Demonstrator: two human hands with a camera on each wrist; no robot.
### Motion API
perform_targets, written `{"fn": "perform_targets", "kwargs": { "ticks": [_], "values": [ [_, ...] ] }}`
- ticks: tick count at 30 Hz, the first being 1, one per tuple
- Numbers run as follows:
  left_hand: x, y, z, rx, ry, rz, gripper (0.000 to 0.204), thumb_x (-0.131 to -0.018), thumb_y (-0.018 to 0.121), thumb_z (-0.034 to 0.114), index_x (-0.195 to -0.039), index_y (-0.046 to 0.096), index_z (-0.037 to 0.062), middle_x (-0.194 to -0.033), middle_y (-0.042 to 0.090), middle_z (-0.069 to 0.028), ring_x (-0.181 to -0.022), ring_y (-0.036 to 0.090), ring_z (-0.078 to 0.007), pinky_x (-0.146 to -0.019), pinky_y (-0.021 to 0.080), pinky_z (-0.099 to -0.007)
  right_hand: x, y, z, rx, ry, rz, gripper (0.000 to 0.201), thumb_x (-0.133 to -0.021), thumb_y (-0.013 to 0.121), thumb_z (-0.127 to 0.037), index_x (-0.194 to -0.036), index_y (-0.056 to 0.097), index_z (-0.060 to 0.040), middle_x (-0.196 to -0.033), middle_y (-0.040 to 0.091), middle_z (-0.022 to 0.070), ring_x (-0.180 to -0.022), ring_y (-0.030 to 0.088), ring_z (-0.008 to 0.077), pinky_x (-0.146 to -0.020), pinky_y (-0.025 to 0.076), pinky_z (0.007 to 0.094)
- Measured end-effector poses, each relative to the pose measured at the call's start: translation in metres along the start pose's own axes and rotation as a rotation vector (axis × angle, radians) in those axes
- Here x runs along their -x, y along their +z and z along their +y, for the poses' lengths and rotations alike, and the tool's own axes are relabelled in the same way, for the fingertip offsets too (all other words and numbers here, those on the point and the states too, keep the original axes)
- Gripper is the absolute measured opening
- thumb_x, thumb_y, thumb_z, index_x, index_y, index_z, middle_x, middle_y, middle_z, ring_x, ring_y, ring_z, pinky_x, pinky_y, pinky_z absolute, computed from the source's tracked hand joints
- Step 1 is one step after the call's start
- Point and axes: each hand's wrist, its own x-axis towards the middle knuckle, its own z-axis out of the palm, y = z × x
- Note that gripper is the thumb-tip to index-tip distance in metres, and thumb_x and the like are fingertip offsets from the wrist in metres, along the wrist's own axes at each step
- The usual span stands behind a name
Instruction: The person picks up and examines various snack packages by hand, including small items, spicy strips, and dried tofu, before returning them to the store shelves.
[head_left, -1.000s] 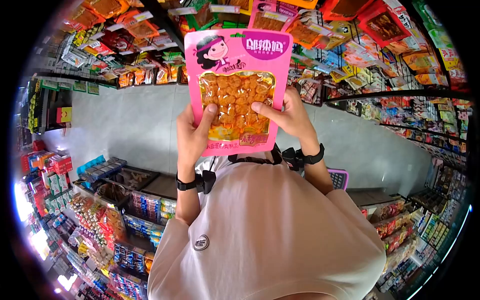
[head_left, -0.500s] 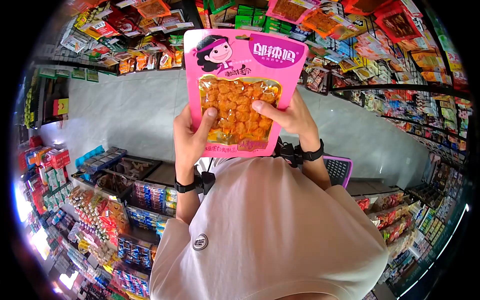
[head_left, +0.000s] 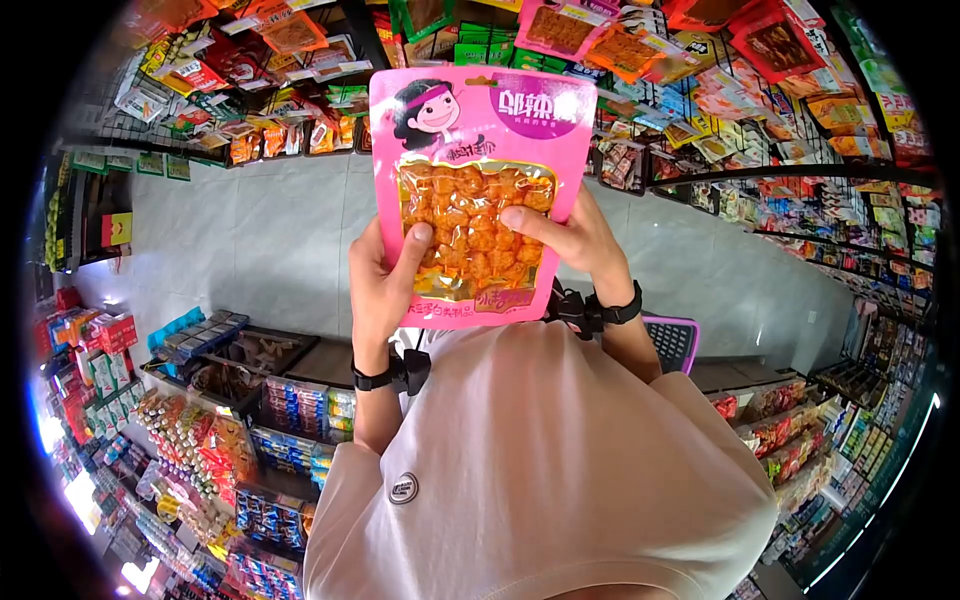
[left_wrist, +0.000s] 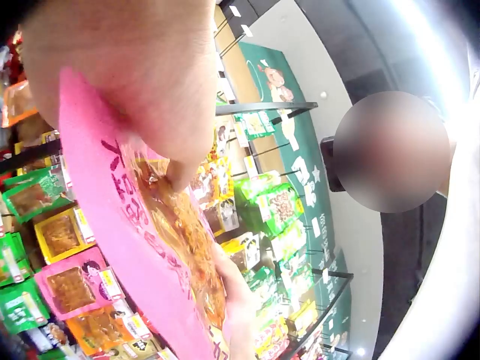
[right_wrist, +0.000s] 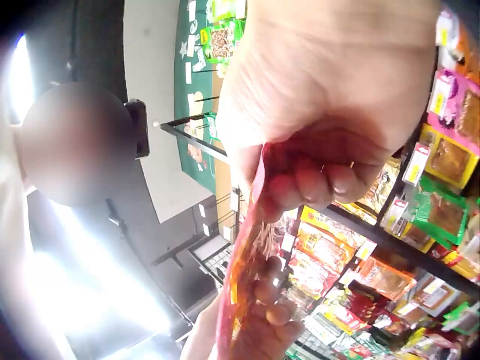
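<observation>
Both hands hold a large pink snack packet (head_left: 480, 140) upright in front of the chest, its clear window showing orange-brown pieces. The left hand (head_left: 384, 275) grips its left edge, thumb over the window, with the other fingers behind it. On the right edge the right hand (head_left: 580, 235) pinches the packet the same way. In the left wrist view, the left hand (left_wrist: 142, 82) covers part of the pink packet (left_wrist: 112, 202). The right wrist view shows the right hand's (right_wrist: 330, 97) curled fingers behind the packet (right_wrist: 244, 247).
Racks of hanging snack packets (head_left: 780, 45) stand ahead, beyond a grey tiled floor (head_left: 270, 240). Shelves of small goods (head_left: 200, 430) lie to the lower left, more shelves (head_left: 790, 430) to the lower right. A purple-rimmed basket (head_left: 672, 340) is beside the right forearm.
Compared with half a second ago, the packet and both hands sit slightly lower in the head view, and glare now crosses its printed logo. The grip is the same.
</observation>
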Motion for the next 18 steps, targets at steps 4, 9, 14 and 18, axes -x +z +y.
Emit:
{"fn": "perform_targets", "kwargs": {
  "ticks": [4, 9, 14, 18],
  "values": [
    [-0.005, 0.014, 0.004, -0.048, 0.009, 0.023, 0.033, -0.108, 0.069, 0.025, -0.124, 0.068, -0.0045, -0.098, 0.074, -0.0018, -0.086, 0.063, -0.0064, -0.077, 0.052, -0.0257, -0.004, -0.021, -0.002, 0.030, 0.071, -0.053, 0.046, -0.096, 0.080, -0.023, -0.131, 0.067, 0.0031, -0.120, 0.074, 0.0158, -0.110, 0.070, 0.0283, -0.098, 0.053, 0.0407],
    [-0.021, 0.040, -0.003, -0.053, -0.008, 0.061, 0.033, -0.105, 0.072, 0.019, -0.131, 0.065, -0.0012, -0.113, 0.076, -0.0103, -0.101, 0.070, -0.0147, -0.088, 0.055, -0.0324, -0.013, -0.051, -0.001, 0.214, -0.069, -0.036, 0.043, -0.099, 0.077, -0.032, -0.125, 0.069, 0.0013, -0.110, 0.077, 0.0186, -0.097, 0.073, 0.0322, -0.089, 0.055, 0.0412],
    [-0.049, 0.074, 0.005, -0.300, 0.259, 0.232, 0.044, -0.097, 0.075, 0.006, -0.139, 0.062, 0.0014, -0.136, 0.069, -0.0135, -0.121, 0.068, -0.0258, -0.098, 0.056, -0.0421, -0.023, -0.095, -0.008, 0.357, 0.133, -0.086, 0.041, -0.100, 0.074, -0.034, -0.121, 0.073, 0.0007, -0.114, 0.077, 0.0210, -0.101, 0.074, 0.0363, -0.089, 0.056, 0.0411],
    [-0.059, 0.097, 0.018, -0.207, 0.176, -0.154, 0.052, -0.099, 0.072, 0.009, -0.149, 0.058, 0.0033, -0.144, 0.066, -0.0144, -0.129, 0.066, -0.0250, -0.106, 0.054, -0.0408, -0.027, -0.111, 0.002, 0.359, -0.116, 0.026, 0.040, -0.101, 0.073, -0.033, -0.118, 0.074, 0.0020, -0.121, 0.076, 0.0210, -0.103, 0.073, 0.0383, -0.092, 0.056, 0.0423]
  ]
}}
